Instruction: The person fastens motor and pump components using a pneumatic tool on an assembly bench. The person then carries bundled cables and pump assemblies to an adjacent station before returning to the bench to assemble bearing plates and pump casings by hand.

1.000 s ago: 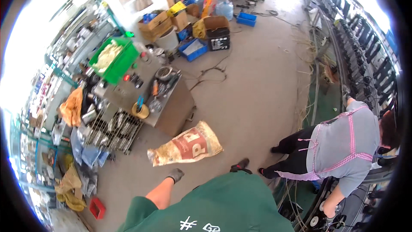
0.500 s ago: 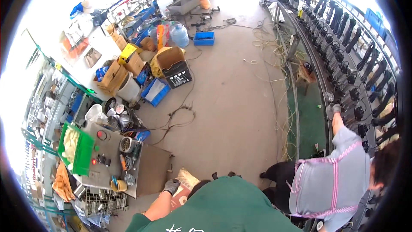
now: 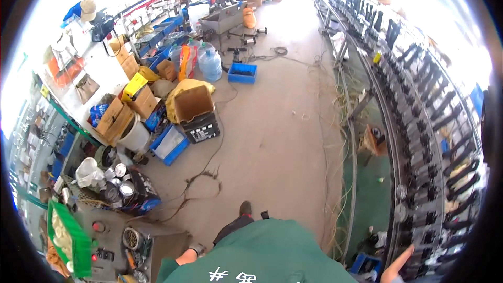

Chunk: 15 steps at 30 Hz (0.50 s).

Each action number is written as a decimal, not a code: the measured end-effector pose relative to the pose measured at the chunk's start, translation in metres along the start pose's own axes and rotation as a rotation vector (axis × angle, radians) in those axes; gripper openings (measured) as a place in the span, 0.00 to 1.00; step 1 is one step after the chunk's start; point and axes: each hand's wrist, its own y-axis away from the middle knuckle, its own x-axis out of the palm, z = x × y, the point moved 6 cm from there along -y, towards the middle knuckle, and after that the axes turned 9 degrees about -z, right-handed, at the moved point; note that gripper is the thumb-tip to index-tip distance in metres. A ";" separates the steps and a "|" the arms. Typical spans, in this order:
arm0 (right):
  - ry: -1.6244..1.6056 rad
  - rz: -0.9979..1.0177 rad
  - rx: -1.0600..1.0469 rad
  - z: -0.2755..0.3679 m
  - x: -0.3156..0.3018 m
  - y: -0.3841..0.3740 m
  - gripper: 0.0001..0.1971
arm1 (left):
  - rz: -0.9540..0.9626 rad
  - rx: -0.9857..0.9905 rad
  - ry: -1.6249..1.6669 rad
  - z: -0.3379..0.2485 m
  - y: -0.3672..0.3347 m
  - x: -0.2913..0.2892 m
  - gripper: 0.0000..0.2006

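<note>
plainly, white lettering [image 3: 216, 274] on green shirt [image 3: 272, 246]

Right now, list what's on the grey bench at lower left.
On the grey bench: a green bin of pale pieces, a round container and an orange-handled tool, among others. Hidden: the surface under the bin and whatever its top pieces cover.

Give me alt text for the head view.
The person's gloved left hand is near a cluttered table, lower left. Ahead, the floor runs between boxes and blue bins on the left and a long row of black parts on the right.
</note>
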 end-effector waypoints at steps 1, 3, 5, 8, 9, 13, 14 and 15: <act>-0.008 -0.010 0.051 0.000 -0.002 -0.011 0.21 | 0.064 0.115 -0.020 0.007 -0.033 -0.037 0.28; -0.020 -0.069 0.133 0.008 -0.023 -0.036 0.21 | 0.173 -0.302 0.466 -0.025 -0.081 -0.158 0.27; -0.096 -0.102 0.217 0.026 -0.040 -0.051 0.20 | 0.085 -0.263 0.451 -0.024 -0.157 -0.254 0.26; -0.192 -0.179 0.300 0.050 -0.062 -0.092 0.20 | -0.322 -0.127 0.587 -0.067 -0.226 -0.451 0.21; -0.208 -0.186 0.314 0.058 -0.067 -0.108 0.19 | -0.402 -0.115 0.708 -0.073 -0.252 -0.487 0.20; -0.214 -0.186 0.372 0.066 -0.073 -0.174 0.19 | -0.553 -0.104 0.813 -0.109 -0.339 -0.604 0.19; -0.189 -0.178 0.383 0.066 -0.075 -0.193 0.19 | -0.594 -0.057 0.773 -0.116 -0.356 -0.620 0.19; -0.146 -0.160 0.381 0.067 -0.078 -0.213 0.18 | -0.637 -0.013 0.736 -0.122 -0.373 -0.633 0.19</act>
